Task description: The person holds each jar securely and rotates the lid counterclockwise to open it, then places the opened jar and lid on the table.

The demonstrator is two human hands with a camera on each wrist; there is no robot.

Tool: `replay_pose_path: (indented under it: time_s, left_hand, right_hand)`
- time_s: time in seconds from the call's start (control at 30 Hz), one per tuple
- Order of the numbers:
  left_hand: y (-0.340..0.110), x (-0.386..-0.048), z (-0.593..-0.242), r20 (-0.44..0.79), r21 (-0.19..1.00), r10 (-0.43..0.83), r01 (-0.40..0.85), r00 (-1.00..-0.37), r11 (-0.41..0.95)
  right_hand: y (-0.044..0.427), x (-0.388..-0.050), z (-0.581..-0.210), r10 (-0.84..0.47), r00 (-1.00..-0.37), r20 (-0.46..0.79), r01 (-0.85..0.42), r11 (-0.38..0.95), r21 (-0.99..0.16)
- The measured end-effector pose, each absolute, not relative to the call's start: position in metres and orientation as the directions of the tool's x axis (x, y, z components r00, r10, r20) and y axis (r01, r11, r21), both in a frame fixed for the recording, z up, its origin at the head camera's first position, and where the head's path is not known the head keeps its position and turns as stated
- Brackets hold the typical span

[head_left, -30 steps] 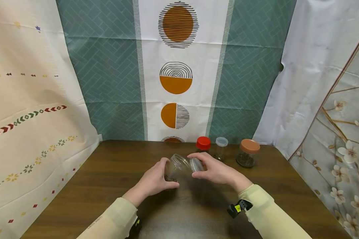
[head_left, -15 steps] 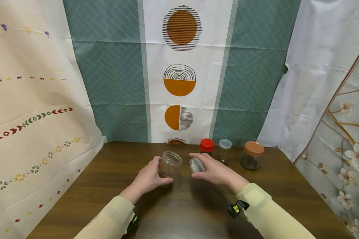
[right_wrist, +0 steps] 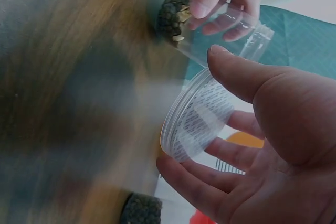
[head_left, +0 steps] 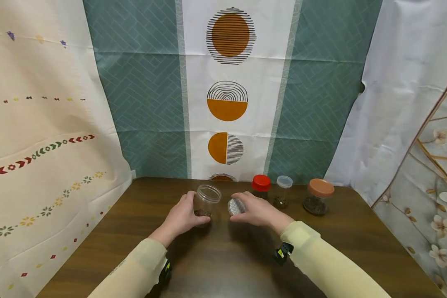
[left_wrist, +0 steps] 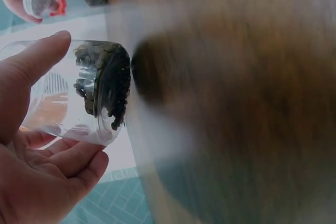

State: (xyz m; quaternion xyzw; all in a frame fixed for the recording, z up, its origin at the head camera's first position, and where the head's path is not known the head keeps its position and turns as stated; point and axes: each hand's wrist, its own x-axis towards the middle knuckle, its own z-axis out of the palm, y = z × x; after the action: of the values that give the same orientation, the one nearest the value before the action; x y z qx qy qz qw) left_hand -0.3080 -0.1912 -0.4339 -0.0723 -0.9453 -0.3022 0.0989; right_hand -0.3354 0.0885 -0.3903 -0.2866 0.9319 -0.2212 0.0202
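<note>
My left hand [head_left: 182, 215] grips a clear, lidless jar [head_left: 207, 202] round its side. Small dark pebble-like pieces [left_wrist: 105, 80] lie in its bottom; their exact kind is unclear. The jar's mouth faces up, leaning slightly right in the head view. To its right, my right hand [head_left: 255, 210] holds a clear round lid [head_left: 236, 206] on edge, by its rim. In the right wrist view the thumb and fingers spread round this lid [right_wrist: 197, 119], which bears what looks like fine print. Lid and jar are apart. Whether the jar's base touches the table cannot be told.
Behind my right hand, along the table's back, stand a red-lidded jar [head_left: 261, 183], a small jar with a translucent lid [head_left: 283, 192] and a wider jar with an orange-brown lid [head_left: 318, 196]. Patterned cloths hang round the brown wooden table [head_left: 223, 265].
The jar has swung from a strong rightward tilt to nearly upright, drawing away from the lid. The right hand still holds the lid on edge. The head view has shifted slightly.
</note>
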Motion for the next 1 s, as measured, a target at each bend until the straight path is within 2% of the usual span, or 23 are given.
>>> replay_pose_path:
  time_s: [0.53,1.0]
  left_hand:
    - [-0.213,-0.326,-0.431,0.234,0.580,0.041,0.173,-0.972,0.796]
    - [-0.232,-0.349,-0.438,0.161,0.646,-0.029,0.084,-0.986,0.759]
  right_hand:
    - [0.056,-0.366,-0.398,-0.552,-0.832,0.056,-0.538,0.778,-0.325]
    - [0.028,-0.392,-0.408,-0.529,-0.848,0.031,-0.522,0.826,-0.211]
